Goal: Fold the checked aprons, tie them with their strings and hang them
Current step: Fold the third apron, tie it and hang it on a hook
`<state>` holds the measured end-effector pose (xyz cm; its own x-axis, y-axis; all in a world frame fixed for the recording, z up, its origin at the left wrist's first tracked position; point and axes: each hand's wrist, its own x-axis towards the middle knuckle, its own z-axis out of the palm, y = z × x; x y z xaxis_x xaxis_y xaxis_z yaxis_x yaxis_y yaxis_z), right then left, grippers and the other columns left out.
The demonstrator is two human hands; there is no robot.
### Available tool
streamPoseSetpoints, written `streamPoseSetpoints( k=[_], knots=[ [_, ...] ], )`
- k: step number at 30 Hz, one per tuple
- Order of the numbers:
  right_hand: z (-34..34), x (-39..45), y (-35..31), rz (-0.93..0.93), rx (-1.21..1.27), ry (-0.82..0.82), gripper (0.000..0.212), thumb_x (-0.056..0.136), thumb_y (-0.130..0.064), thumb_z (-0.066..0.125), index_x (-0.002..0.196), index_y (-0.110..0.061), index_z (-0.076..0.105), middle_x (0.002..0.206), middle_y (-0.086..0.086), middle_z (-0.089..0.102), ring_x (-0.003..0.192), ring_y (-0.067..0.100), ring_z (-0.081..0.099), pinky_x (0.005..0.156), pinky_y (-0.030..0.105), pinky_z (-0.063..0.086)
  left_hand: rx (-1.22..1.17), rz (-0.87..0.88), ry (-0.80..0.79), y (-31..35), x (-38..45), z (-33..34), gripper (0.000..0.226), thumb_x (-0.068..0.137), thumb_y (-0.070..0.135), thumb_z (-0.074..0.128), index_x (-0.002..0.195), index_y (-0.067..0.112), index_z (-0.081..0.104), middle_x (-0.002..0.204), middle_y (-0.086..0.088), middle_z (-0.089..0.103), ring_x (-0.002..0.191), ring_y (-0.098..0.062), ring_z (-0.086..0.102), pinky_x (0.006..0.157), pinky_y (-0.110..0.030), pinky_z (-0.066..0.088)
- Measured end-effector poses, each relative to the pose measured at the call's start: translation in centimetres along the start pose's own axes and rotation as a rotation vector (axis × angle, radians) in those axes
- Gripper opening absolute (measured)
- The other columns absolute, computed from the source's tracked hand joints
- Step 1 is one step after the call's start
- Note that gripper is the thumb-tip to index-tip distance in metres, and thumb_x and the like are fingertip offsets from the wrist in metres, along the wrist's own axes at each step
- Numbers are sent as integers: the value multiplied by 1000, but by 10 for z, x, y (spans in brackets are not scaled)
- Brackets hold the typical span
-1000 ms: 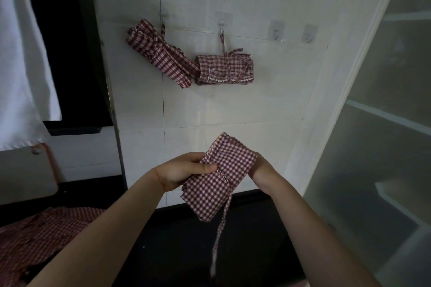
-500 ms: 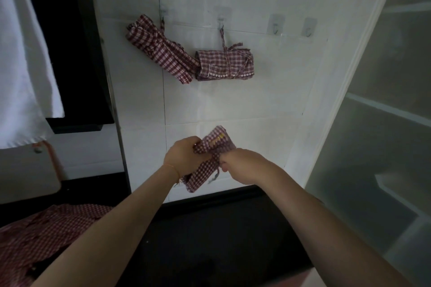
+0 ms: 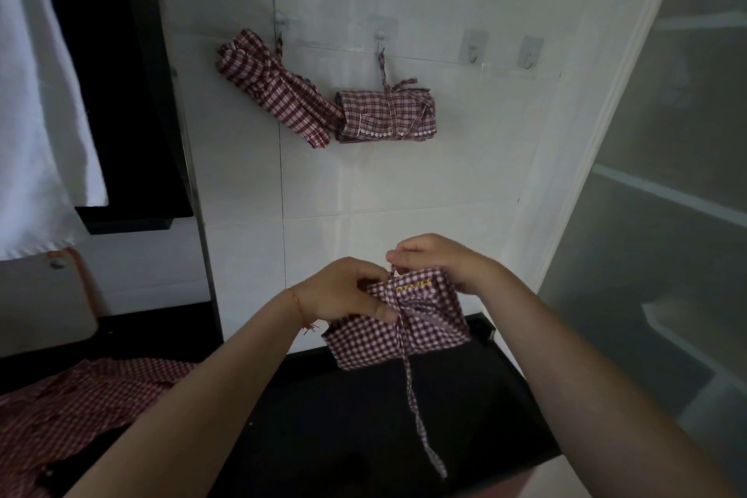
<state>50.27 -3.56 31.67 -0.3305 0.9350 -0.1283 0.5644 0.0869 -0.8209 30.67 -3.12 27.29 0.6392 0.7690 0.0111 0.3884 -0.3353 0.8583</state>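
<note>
I hold a folded red-and-white checked apron [image 3: 420,336] in front of me above the dark counter. My left hand [image 3: 343,291] grips its left side, thumb pressed on the cloth by the string. My right hand [image 3: 440,261] pinches the string's upper end at the top edge. The string [image 3: 416,408] runs down across the bundle and dangles below it. Two tied apron bundles hang on the white wall: one slanted [image 3: 275,87] at the left hook, one level [image 3: 386,115] at the second hook.
Two bare hooks [image 3: 471,48] [image 3: 529,53] sit right of the hung bundles. An unfolded checked apron [image 3: 77,408] lies on the black counter [image 3: 364,437] at lower left. A white towel [image 3: 36,93] hangs at left. Frosted cabinet doors [image 3: 667,214] stand at right.
The bundle has turned flat toward me and dropped a little. My right hand went from its front to the top edge, and the string now hangs down across the fold.
</note>
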Motion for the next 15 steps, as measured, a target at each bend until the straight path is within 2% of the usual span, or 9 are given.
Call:
streamPoseSetpoints(
  k=[2,4,5,6,7,8,10,13,15],
  knots=[
    [5,-4,13,100,317,48,23,100,-29,54,108,-10,66,95,5,70,80,15,64,93,38,51,-159,8,61,-2,-2,2,30,74,17,83,103,17,75,103,1,74,99,-17,69,93,-33,53],
    [10,-6,28,122,542,96,22,104,-19,43,114,-10,61,102,10,67,79,18,61,98,44,47,-322,15,111,-7,-3,5,40,70,16,85,107,10,72,105,-4,74,100,-23,69,91,-38,55],
    [13,-4,35,98,577,54,21,104,-15,43,106,-12,64,97,12,67,77,19,61,89,42,52,-411,19,145,-10,-2,6,49,65,18,88,109,8,69,105,-6,73,99,-25,70,88,-39,56],
    [17,-2,43,90,586,21,22,103,-11,44,94,-13,63,86,11,64,68,18,58,70,34,52,-509,11,197,-12,-1,6,56,61,18,89,111,8,65,104,-6,73,97,-25,70,84,-38,56],
    [21,0,51,93,579,12,23,102,-7,44,84,-14,57,73,7,56,55,14,49,53,26,38,-596,-4,263,-13,1,5,61,60,17,90,113,8,62,103,-6,73,95,-25,71,80,-37,57],
    [23,2,56,100,571,24,23,101,-4,43,82,-13,51,66,3,49,48,10,37,48,25,22,-658,-21,325,-14,2,4,62,60,17,88,115,8,60,104,-5,73,95,-25,71,78,-37,57],
    [29,1,60,93,578,33,19,102,-5,43,85,-12,49,64,1,47,46,8,28,50,27,11,-679,-63,422,-20,4,2,55,65,22,83,115,9,64,105,-5,74,98,-27,71,82,-40,57],
    [34,0,58,93,611,35,22,102,-29,49,89,-12,53,68,0,52,49,9,31,48,25,12,-703,-173,540,-34,7,2,39,74,25,83,108,11,69,103,-4,75,98,-29,71,87,-48,57],
    [36,1,53,127,444,37,32,98,-46,53,86,-16,55,65,-5,48,49,7,31,45,21,16,-724,-223,562,-41,9,6,35,77,26,82,106,11,70,102,-5,75,96,-29,71,86,-49,57]
  ],
)
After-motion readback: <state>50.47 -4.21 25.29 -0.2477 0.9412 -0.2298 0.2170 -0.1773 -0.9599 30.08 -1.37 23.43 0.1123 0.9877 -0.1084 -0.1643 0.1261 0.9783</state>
